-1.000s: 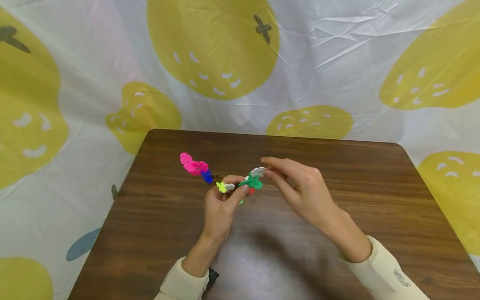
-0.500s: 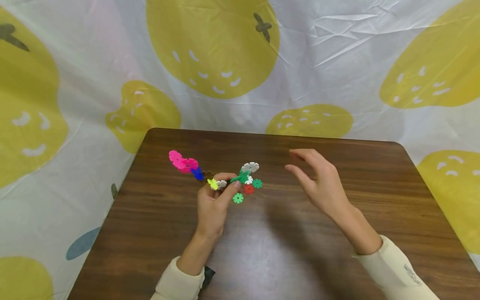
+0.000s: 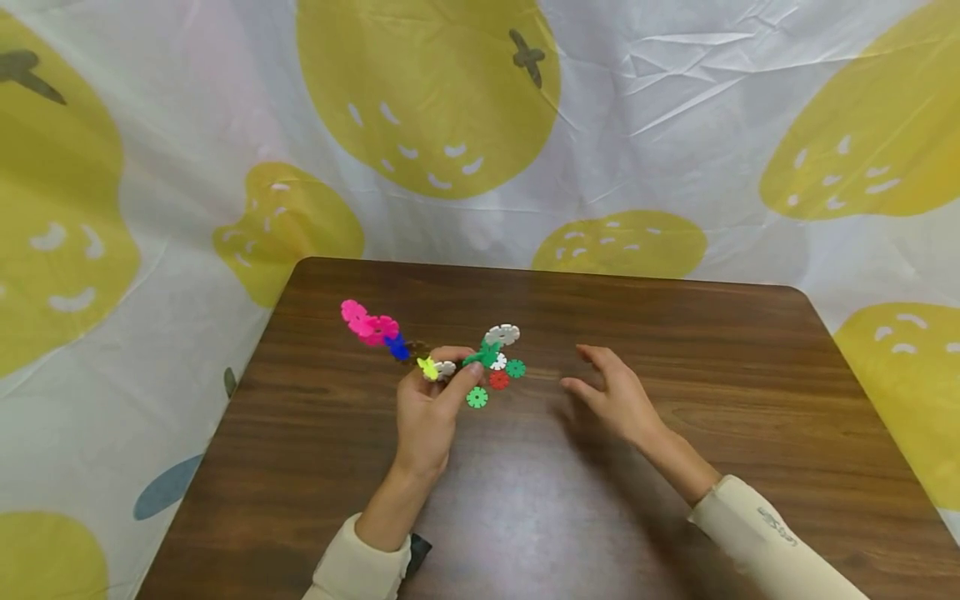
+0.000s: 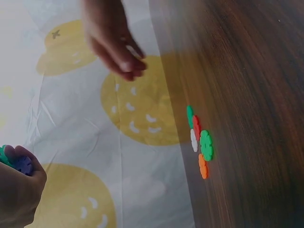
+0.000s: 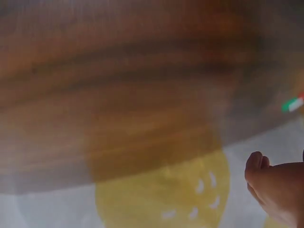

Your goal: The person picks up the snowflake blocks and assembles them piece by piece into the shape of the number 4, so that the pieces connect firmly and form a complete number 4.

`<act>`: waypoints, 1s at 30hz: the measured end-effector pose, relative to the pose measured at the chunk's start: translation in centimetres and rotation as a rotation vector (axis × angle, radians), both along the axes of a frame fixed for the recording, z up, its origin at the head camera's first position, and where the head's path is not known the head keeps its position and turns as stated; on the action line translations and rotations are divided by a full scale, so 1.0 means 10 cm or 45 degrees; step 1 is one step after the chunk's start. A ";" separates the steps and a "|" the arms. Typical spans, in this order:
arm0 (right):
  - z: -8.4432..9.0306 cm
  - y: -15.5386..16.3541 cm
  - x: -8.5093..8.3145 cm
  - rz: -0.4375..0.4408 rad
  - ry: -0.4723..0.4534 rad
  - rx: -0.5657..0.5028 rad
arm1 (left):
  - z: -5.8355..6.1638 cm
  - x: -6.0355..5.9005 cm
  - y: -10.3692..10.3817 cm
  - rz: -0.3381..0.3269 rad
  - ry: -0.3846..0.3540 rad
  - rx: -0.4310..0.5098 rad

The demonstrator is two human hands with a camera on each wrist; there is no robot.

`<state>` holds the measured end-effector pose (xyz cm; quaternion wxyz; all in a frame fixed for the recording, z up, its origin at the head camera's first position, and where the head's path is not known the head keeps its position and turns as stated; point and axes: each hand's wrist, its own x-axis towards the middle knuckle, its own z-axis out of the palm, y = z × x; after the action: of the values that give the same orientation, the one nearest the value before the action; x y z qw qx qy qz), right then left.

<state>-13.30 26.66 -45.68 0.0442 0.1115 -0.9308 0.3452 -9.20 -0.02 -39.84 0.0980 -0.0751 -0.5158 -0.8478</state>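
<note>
**Inspector:** Your left hand (image 3: 429, 414) held a chain of snap-together plastic discs (image 3: 420, 354) above the brown table (image 3: 675, 467). Thumb and forefinger pinched it near the yellow disc (image 3: 427, 367) and a white one just beside it. Confirm the layout of the rest.

**Second inspector:** Confirmed. From your pinch the chain ran up and left through a blue disc (image 3: 398, 347) to the pink discs (image 3: 365, 322) at its far end. To the right it ended in a green disc (image 3: 482, 357) carrying a white disc (image 3: 502, 334) at its tip. All of it was clear of the table top.

**Inspector:** And your right hand (image 3: 617, 398)?

**Second inspector:** It held nothing. Your fingers were loosely spread and relaxed, the hand low over the table, to the right of the loose pieces and apart from them. The right wrist view was too blurred to add anything.

**Inspector:** Loose pieces on the table?

**Second inspector:** A small cluster just right of your left hand: a red disc (image 3: 498, 380), a small green disc (image 3: 515, 367), another green disc (image 3: 476, 397) nearer you and a small white disc (image 3: 497, 361). The left wrist view also showed an orange disc (image 4: 203, 166) lying in the same cluster. A white sheet printed with yellow fruit (image 3: 427, 100) hung behind the table.
</note>
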 end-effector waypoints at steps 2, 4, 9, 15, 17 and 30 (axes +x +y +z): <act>-0.11 -0.03 0.00 0.006 -0.037 0.012 | 0.00 0.00 0.00 0.000 -0.001 0.001; -0.21 -0.06 0.00 0.015 -0.053 0.035 | -0.01 0.00 0.00 0.004 -0.003 0.001; -0.36 -0.13 -0.03 0.023 -0.052 0.058 | -0.02 -0.01 0.01 0.008 -0.009 -0.005; -0.45 -0.22 -0.10 -0.017 -0.017 0.024 | -0.03 -0.01 0.00 -0.001 -0.010 -0.005; -0.48 -0.25 -0.13 -0.024 -0.001 0.010 | -0.03 -0.01 0.00 -0.002 -0.013 -0.005; -0.59 -0.44 -0.30 -0.023 0.060 -0.041 | -0.02 -0.02 -0.02 -0.030 -0.042 -0.006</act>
<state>-16.29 22.23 -51.54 0.0709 0.1106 -0.9248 0.3570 -9.43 -0.20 -40.08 0.0792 -0.0676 -0.5184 -0.8488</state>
